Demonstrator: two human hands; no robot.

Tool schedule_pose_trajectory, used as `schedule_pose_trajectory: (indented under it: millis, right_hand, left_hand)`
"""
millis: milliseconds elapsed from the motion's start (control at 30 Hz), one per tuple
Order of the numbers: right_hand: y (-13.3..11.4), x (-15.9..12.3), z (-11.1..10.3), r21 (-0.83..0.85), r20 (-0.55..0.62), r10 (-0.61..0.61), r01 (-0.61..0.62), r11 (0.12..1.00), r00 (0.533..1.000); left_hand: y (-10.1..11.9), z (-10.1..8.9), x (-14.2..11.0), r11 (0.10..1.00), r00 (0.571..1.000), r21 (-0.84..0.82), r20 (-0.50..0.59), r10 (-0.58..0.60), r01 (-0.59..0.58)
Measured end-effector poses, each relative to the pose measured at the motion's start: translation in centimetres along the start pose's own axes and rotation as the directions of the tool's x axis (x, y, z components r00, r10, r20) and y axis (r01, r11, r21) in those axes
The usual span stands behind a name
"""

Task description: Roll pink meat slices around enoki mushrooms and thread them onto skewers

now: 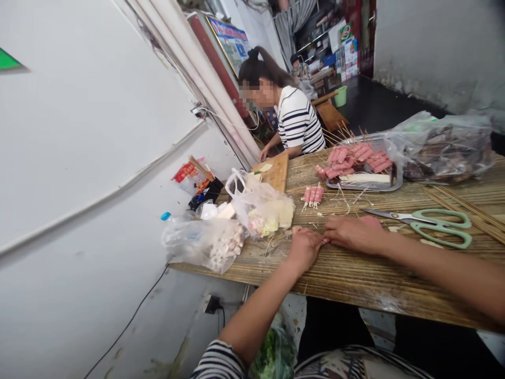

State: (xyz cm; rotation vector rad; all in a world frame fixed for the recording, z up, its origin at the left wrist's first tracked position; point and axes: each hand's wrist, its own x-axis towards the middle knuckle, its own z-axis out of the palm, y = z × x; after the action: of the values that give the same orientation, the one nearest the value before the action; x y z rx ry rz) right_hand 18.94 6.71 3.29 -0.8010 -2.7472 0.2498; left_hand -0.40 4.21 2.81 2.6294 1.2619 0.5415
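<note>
My left hand (306, 247) and my right hand (350, 232) meet over the wooden table with fingers bent and fingertips together. A small pinkish bit shows between them, but the fingers hide most of it. A slice of pink meat (371, 221) lies just behind my right hand. Farther back on the wood sit several meat rolls (313, 195) with white enoki ends, side by side. Loose enoki strands (342, 199) are scattered around. Green-handled scissors (440, 221) rest to the right, blades pointing toward my right hand.
A clear tray (398, 181) holds skewered meat rolls. Beside it are a bag of dark food (453, 150) and bamboo skewers (469, 208). Plastic bags of mushrooms (226, 245) and pale food (272, 213) stand left, near a cutting board (278, 173). A co-worker (295, 118) sits across.
</note>
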Motion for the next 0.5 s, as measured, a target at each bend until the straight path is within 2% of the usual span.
schedule_pose_trajectory:
  millis: [133,300,400,500]
  right_hand:
    - [0.5,0.2,0.8,0.047,0.017,0.040,-0.041,0.998,0.999]
    - [2.5,1.6,1.2,0.146,0.102,-0.009,-0.006,0.989,0.995]
    - [2.4,2.2,0.6,0.183,0.117,-0.006,-0.016,0.983,0.993]
    - [1.6,1.2,-1.2,0.197,0.070,0.056,-0.069,0.978,0.996]
  left_hand:
    - [0.1,-0.2,0.0,0.998,1.000,-0.055,-0.001,-0.017,0.017]
    - [0.8,1.1,-0.8,0.999,0.988,0.043,-0.154,-0.026,0.033]
    - [0.8,1.6,-0.9,0.999,0.983,0.049,-0.184,-0.008,0.017]
    - [0.7,1.5,-0.7,0.999,0.984,0.039,-0.180,0.014,-0.007]
